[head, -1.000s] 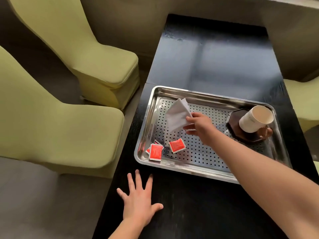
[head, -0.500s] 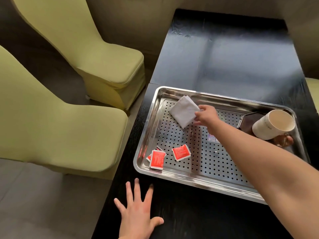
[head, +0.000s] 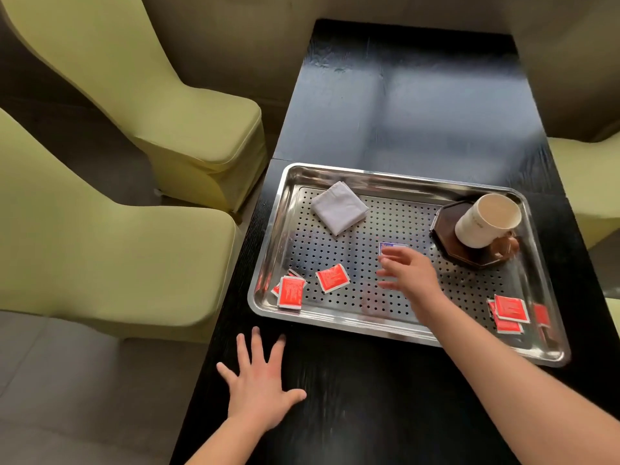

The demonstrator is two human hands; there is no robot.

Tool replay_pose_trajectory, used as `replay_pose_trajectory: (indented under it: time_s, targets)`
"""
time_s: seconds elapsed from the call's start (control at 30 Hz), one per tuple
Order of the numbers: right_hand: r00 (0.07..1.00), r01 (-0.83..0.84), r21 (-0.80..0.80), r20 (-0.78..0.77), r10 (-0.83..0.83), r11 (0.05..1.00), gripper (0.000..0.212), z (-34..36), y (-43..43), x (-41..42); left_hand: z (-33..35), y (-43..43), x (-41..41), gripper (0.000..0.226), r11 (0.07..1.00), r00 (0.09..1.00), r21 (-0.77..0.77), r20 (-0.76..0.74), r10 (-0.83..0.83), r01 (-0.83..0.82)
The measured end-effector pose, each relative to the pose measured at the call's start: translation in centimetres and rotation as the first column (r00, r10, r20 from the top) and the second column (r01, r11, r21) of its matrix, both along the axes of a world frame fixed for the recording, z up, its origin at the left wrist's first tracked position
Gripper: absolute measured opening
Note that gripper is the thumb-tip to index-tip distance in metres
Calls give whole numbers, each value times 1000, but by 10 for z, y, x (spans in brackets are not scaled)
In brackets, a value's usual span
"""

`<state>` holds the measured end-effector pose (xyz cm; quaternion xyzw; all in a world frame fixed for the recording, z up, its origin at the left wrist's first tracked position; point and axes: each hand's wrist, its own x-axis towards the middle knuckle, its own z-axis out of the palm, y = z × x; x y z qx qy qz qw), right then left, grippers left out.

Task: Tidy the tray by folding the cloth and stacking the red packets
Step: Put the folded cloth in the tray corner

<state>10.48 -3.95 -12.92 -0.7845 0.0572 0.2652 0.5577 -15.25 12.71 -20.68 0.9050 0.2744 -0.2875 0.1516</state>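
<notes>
A folded white cloth lies flat in the far left part of the perforated steel tray. One red packet lies alone near the tray's front left. Beside it, two red packets overlap in the front left corner. More red packets are piled at the front right. My right hand hovers over the tray's middle with fingers spread, holding nothing. My left hand presses flat on the black table in front of the tray.
A white cup lies tilted on a dark octagonal saucer at the tray's far right. A small blue-edged packet peeks out beyond my right fingers. Green covered chairs stand left of the black table.
My right hand let go of the cloth, which now lies folded in the tray, and drew back toward the tray's middle. My left hand stayed flat on the table.
</notes>
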Motion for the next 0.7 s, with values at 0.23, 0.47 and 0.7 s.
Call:
replay_pose_trajectory:
  time_s: [0.23,0.47,0.7]
  targets:
    - [959,267,7,-100,-265,964,9,0,-89,-101,26,-3,29,57,805,745,-363,328,581,-469]
    - [702,650,-8,-377,-604,760,28,-17,-129,-115,37,-17,69,36,-6,184,-794,-148,972,-608]
    - [552,810,124,-492,-673,574,30,-25,-141,-86,34,-21,90,13,-247,-34,-823,-268,963,-511]
